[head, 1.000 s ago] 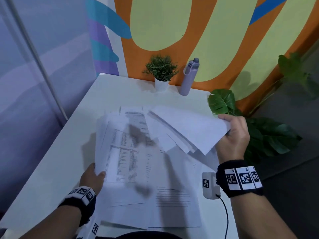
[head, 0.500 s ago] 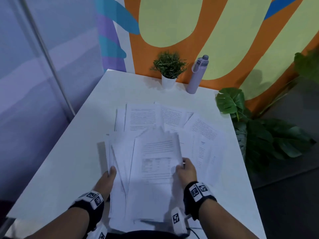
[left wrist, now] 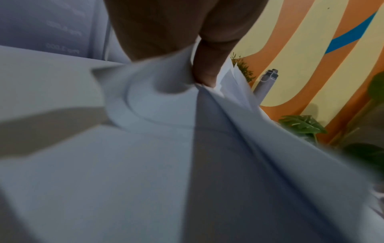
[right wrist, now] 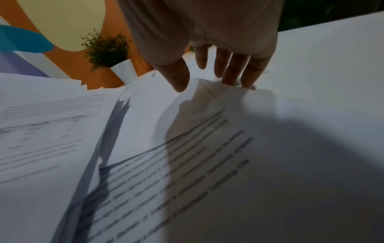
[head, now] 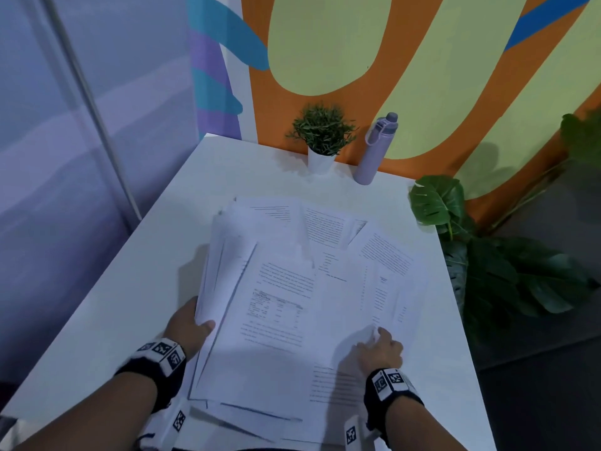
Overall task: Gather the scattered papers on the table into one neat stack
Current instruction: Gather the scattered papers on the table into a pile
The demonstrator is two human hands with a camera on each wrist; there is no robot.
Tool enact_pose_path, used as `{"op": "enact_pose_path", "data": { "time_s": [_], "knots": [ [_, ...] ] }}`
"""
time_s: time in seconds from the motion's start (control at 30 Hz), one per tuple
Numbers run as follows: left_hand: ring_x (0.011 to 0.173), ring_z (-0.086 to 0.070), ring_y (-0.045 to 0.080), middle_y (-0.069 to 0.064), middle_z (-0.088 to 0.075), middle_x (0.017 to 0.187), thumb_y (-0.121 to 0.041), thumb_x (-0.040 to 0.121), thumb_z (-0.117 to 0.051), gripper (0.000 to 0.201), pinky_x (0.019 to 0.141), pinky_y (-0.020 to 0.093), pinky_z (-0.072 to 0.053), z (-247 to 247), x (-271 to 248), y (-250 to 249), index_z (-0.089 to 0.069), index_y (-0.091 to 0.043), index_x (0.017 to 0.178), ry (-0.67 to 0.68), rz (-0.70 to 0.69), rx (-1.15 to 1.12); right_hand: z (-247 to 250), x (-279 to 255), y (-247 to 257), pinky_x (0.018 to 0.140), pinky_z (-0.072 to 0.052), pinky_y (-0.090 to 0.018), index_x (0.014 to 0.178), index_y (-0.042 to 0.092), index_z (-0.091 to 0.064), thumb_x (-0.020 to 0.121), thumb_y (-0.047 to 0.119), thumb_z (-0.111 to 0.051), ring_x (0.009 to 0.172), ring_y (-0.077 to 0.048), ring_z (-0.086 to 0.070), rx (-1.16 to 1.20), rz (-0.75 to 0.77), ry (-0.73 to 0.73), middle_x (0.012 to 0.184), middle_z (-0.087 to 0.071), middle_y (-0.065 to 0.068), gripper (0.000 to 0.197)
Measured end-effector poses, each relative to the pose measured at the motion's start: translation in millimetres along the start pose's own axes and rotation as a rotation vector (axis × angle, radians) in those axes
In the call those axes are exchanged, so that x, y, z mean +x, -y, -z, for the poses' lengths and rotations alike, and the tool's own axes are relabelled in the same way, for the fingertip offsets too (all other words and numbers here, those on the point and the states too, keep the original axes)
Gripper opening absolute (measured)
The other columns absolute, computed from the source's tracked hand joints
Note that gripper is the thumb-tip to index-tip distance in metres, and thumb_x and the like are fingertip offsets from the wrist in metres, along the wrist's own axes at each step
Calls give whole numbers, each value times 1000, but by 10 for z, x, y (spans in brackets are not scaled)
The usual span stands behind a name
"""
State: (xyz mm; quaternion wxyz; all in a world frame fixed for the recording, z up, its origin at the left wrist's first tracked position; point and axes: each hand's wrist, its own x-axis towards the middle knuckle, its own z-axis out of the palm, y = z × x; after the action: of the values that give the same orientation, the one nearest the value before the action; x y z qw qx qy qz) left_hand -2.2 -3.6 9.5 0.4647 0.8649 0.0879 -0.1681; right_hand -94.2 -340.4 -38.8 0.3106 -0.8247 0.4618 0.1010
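Observation:
Printed white papers lie overlapping on the white table [head: 260,170]. A thick bundle [head: 276,304] sits near the front, its left side lifted off the table. My left hand [head: 201,320] grips that left edge, thumb on top and fingers underneath; the left wrist view shows the thumb [left wrist: 207,65] pressing into the fanned sheets [left wrist: 239,102]. My right hand [head: 374,340] is at the right of the bundle. Its fingers [right wrist: 234,72] are straight, tips touching a loose sheet [right wrist: 197,131]. More loose sheets [head: 325,226] fan out behind and to the right [head: 387,255].
A small potted plant [head: 322,135] and a lilac bottle [head: 374,151] stand at the table's back edge against the painted wall. A large leafy plant [head: 487,271] stands on the floor beyond the table's right edge. Bare tabletop lies left of the papers.
My right hand laid the sheets it held aloft onto the bundle, let go, then slid right onto a loose sheet. My left hand kept its hold on the bundle's left edge.

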Motion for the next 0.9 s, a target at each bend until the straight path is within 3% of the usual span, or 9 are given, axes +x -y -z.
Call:
{"op": "enact_pose_path", "data": {
  "time_s": [0.1, 0.17, 0.23, 0.33, 0.47, 0.57, 0.63, 0.73, 0.9],
  "knots": [
    [117, -53, 33, 19, -55, 131, -4, 87, -55, 48, 97, 34, -40, -18, 184, -97, -44, -4, 134, -15, 19, 33, -69, -32, 9, 90, -45, -37, 146, 18, -25, 88, 11, -56, 116, -38, -51, 237, 5, 128, 139, -42, -20, 66],
    [109, -55, 33, 20, -57, 127, -5, 88, -53, 42, 91, 33, -41, -50, 319, -158, -48, -2, 130, -10, 35, 80, -59, -34, 29, 86, -46, -33, 140, 12, -33, 89, 6, -50, 100, -32, -57, 231, 76, 126, 121, -57, -17, 55],
    [94, -54, 28, 23, -58, 121, -4, 87, -50, 38, 81, 30, -41, -88, 443, -209, -49, 0, 125, 1, 49, 124, 1, 7, 41, 83, -46, -32, 122, 7, -48, 90, 6, -48, 95, -31, -57, 170, 131, 37, 110, -60, -16, 32],
    [89, -52, 27, 21, -59, 114, -8, 88, -48, 36, 80, 32, -42, -153, 534, -219, -48, 1, 123, -1, 79, 153, 156, 76, 31, 75, -40, -28, 95, 6, -49, 90, 4, -46, 86, -26, -51, 164, 147, -38, 104, -59, -17, 6],
    [113, -54, 33, 14, -55, 123, -33, 72, -76, 80, 93, 35, -43, -274, 421, -110, -35, -6, 134, 34, 101, 130, 207, 46, -25, 71, -37, -26, 82, 7, -43, 88, 0, -44, 76, -21, -46, 124, 173, 21, 79, -47, -6, 9],
    [113, -53, 33, 18, -52, 128, -19, 62, -83, 95, 93, 36, -43, -391, 323, -27, -28, -4, 138, 27, 88, 137, 137, -67, -16, 62, -31, -25, 66, 11, -34, 84, -4, -43, 58, -17, -36, 143, 203, 62, 65, -36, -1, 25],
    [101, -55, 30, 18, -54, 125, -13, 65, -79, 87, 86, 32, -43, -396, 298, -5, -30, -4, 136, 27, 108, 140, 185, -109, 31, 64, -34, -24, 79, 9, -48, 86, -3, -43, 67, -21, -45, 188, 184, -9, 72, -47, -5, 15],
    [84, -53, 24, 16, -57, 114, -16, 64, -72, 71, 78, 33, -48, -304, 336, 79, -37, -7, 126, 33, 131, 183, 451, -98, 164, 78, -37, -24, 119, 6, -56, 90, -1, -43, 95, -32, -58, 268, 162, -167, 99, -61, -18, 32],
    [77, -53, 20, 7, -55, 94, 0, 70, -57, 53, 62, 24, -42, -193, 212, 181, -41, -10, 119, 68, 146, 163, 916, -82, 617, 87, -38, -24, 113, 1, -62, 89, -5, -46, 101, -34, -57, 310, 418, -474, 113, -54, -20, 29]
  ]
}}
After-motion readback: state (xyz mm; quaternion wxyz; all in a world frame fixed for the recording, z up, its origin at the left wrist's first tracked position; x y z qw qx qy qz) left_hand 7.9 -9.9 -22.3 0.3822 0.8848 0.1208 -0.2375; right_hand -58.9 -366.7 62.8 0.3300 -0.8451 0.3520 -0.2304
